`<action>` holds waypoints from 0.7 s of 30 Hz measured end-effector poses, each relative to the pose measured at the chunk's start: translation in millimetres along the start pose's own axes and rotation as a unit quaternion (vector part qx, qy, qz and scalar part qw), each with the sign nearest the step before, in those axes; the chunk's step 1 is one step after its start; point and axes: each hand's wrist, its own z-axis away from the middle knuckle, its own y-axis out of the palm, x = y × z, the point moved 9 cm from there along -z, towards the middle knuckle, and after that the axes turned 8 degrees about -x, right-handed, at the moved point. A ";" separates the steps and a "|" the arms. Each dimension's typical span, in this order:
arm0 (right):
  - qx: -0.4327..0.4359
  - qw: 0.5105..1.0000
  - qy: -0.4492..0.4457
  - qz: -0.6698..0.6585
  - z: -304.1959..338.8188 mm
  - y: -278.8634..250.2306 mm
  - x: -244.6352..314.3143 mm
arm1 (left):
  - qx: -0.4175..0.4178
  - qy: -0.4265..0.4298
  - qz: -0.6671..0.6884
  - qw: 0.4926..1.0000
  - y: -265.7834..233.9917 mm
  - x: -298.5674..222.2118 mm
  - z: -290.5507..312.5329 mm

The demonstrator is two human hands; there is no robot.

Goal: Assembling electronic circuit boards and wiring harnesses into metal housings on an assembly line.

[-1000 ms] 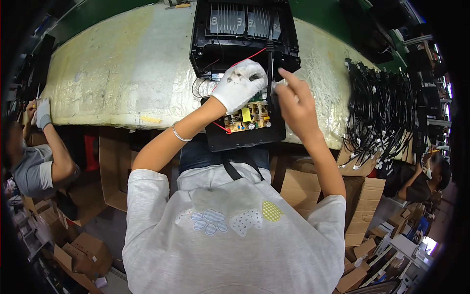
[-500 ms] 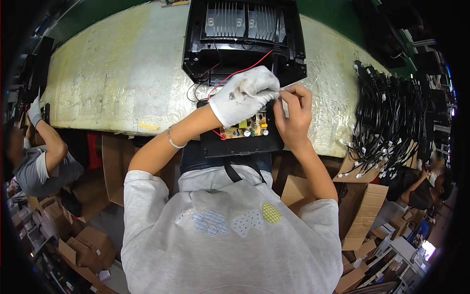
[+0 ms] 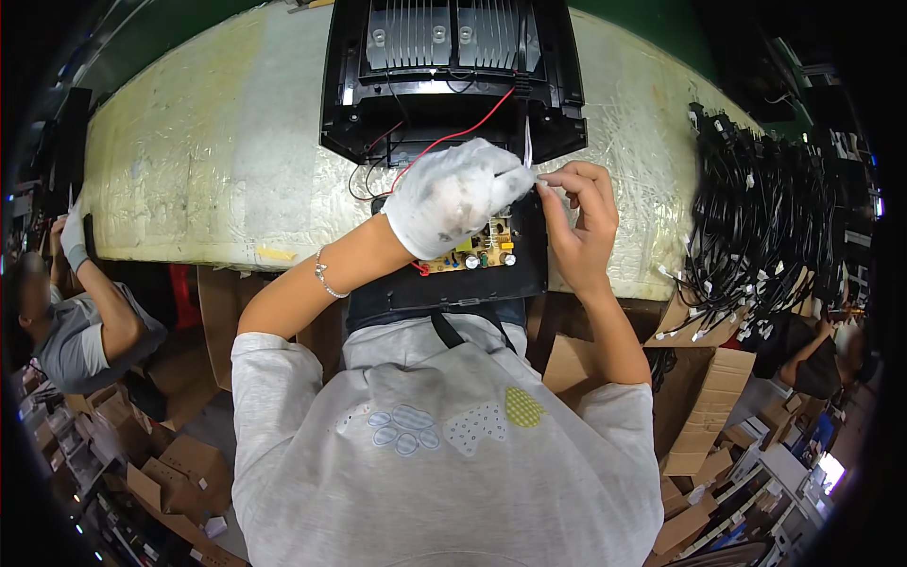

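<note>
My left hand (image 3: pixel 460 197), in a white glove with dark smudges, is closed on a cable (image 3: pixel 528 142) whose pale wire ends run down into its fingertips. Close beside it, my bare right hand (image 3: pixel 583 213) has thumb and forefinger brought together; whatever small thing is between them cannot be made out. Below the hands lies a black panel (image 3: pixel 515 285) bearing a tan circuit board (image 3: pixel 488 257) with small components, partly hidden by the glove. A red wire (image 3: pixel 463 134) arches from the black housing (image 3: pixel 354 123) behind the left hand.
Metal finned heat sinks (image 3: pixel 408 36) sit inside the housing. Bundled black cables (image 3: pixel 751 208) with white connectors hang over the right end of the plastic-covered bench (image 3: pixel 189 180). Cardboard boxes (image 3: pixel 704 411) stand below. Other people work at far left and far right.
The housing appears shifted slightly left and up in the picture. My left hand has moved a little left and down, the fingertips have parted slightly, and the pale wires now show.
</note>
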 end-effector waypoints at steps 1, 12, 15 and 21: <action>-0.001 1.000 0.006 0.004 -0.4 -0.3 0.1 | 0.005 -0.004 -0.005 1.000 1.2 -0.5 -0.9; 0.055 0.998 -0.021 0.022 -11.8 0.1 13.8 | 0.025 0.029 0.046 0.998 6.4 -1.8 -6.2; 0.104 0.993 0.051 -0.036 -15.9 2.6 -2.3 | 0.005 0.016 0.081 0.997 5.5 1.3 -12.5; 0.094 0.979 0.095 -0.154 -17.3 -8.4 -9.4 | -0.059 -0.019 0.095 0.994 1.4 13.9 -21.3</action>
